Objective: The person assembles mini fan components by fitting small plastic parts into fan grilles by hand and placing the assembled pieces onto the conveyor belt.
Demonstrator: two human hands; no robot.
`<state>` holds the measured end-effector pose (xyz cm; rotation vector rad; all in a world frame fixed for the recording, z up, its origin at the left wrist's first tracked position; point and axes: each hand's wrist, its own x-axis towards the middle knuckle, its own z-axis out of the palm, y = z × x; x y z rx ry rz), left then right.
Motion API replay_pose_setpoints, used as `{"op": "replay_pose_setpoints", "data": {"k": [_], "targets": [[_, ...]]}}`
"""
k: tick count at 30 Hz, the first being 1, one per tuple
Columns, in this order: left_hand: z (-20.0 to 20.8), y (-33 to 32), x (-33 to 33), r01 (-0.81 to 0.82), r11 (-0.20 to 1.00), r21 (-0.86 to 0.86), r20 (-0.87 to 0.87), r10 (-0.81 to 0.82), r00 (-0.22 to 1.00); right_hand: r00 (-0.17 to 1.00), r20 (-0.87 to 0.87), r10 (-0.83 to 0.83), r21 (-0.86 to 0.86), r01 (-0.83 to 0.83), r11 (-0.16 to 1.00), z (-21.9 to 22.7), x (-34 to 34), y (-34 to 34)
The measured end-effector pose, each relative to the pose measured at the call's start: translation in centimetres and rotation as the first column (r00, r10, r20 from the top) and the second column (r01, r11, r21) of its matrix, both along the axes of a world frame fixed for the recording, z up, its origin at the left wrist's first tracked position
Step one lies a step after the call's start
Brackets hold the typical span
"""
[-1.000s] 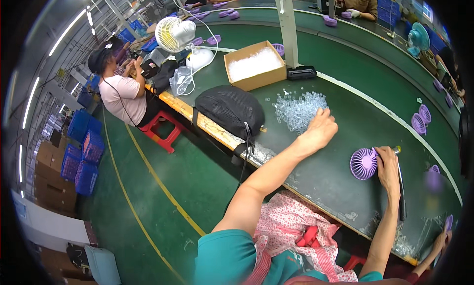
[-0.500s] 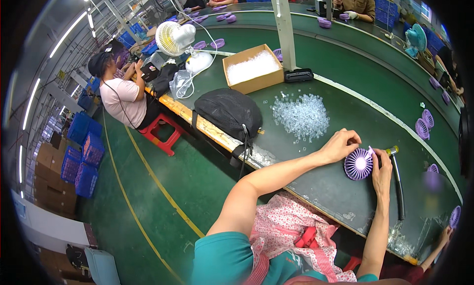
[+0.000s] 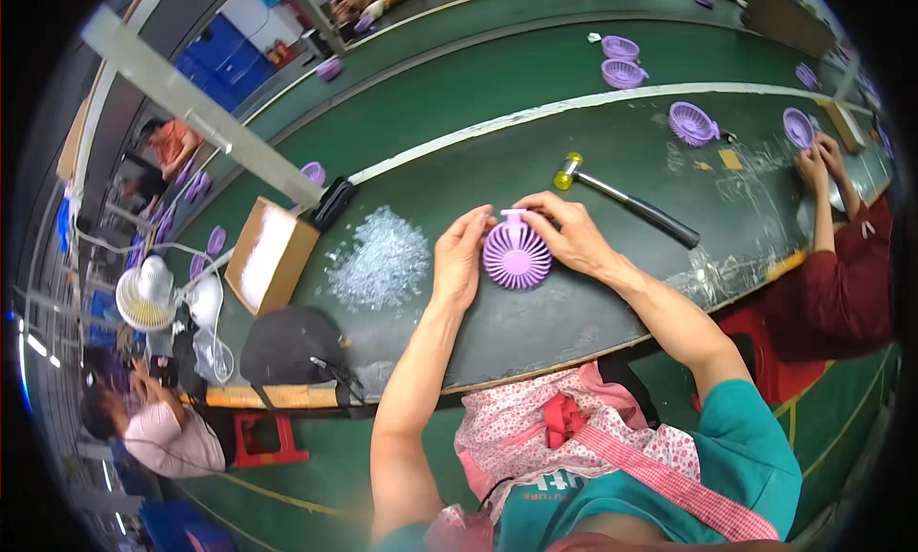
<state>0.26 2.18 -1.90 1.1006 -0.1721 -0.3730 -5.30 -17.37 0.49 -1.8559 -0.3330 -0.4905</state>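
The right hand (image 3: 574, 235) pinches the short neck of a round purple fan cage (image 3: 517, 259); the left hand (image 3: 461, 258) curls at the cage's left side, and whether its fingertips grip anything cannot be told. The cage is between both hands, over the bench (image 3: 593, 308). Uneven pressure could twist the neck or crack a thin rib. Farther out, a wide leftward swing could scatter the clear pieces (image 3: 382, 260), and a rightward one could knock the hammer (image 3: 639, 206).
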Motion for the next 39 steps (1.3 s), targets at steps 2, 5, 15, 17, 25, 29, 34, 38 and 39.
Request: {"op": "replay_pose_setpoints", "data": {"k": [2, 5, 15, 17, 25, 29, 34, 38, 39], "targets": [[0.3, -0.6, -0.4, 0.02, 1.0, -0.019, -0.021, -0.02, 1.0, 0.999, 0.035, 0.006, 0.001, -0.006, 1.0, -0.4, -0.2, -0.2], [0.6, -0.7, -0.6, 0.013, 0.999, -0.053, -0.041, -0.015, 0.999, 1.0, 0.02, 0.011, -0.01, -0.011, 1.0, -0.1, -0.6, -0.2], [1.3, -0.8, -1.4, -0.05, 0.993, 0.11, 0.082, 0.041, 0.996, 1.0, -0.006, -0.013, -0.03, 0.013, 0.999, -0.1, -0.6, 0.2], [1.4, -0.8, -1.6, -0.098, 0.964, 0.246, 0.268, 0.029, 0.963, 0.997, 0.008, -0.075, -0.087, 0.075, 0.993, 0.0, -0.7, 0.0], [0.9, -0.5, -1.2, 0.011, 0.994, 0.109, 0.181, -0.031, 0.983, 0.987, 0.152, 0.046, -0.089, -0.032, 0.996, -0.3, -0.3, -0.4], [1.4, -0.7, -1.4, 0.032, 0.991, 0.129, 0.195, -0.057, 0.979, 0.973, 0.214, 0.087, -0.08, -0.071, 0.994, -0.1, -0.1, -0.7], [1.5, -0.2, -1.2, 0.041, 0.999, 0.027, 0.183, -0.045, 0.982, 0.988, 0.15, 0.037, -0.025, -0.033, 0.999, 0.7, -0.7, -0.3], [1.7, -0.2, -1.0, -0.001, 0.999, 0.046, 0.227, -0.01, 0.974, 0.981, 0.196, 0.018, -0.094, 0.0, 0.996, 0.7, -0.7, -0.9], [1.8, -0.2, -1.1, 0.0, 0.999, 0.049, 0.228, -0.011, 0.974, 0.97, 0.245, 0.002, -0.103, 0.024, 0.994, 0.8, -0.7, -0.9]]}}
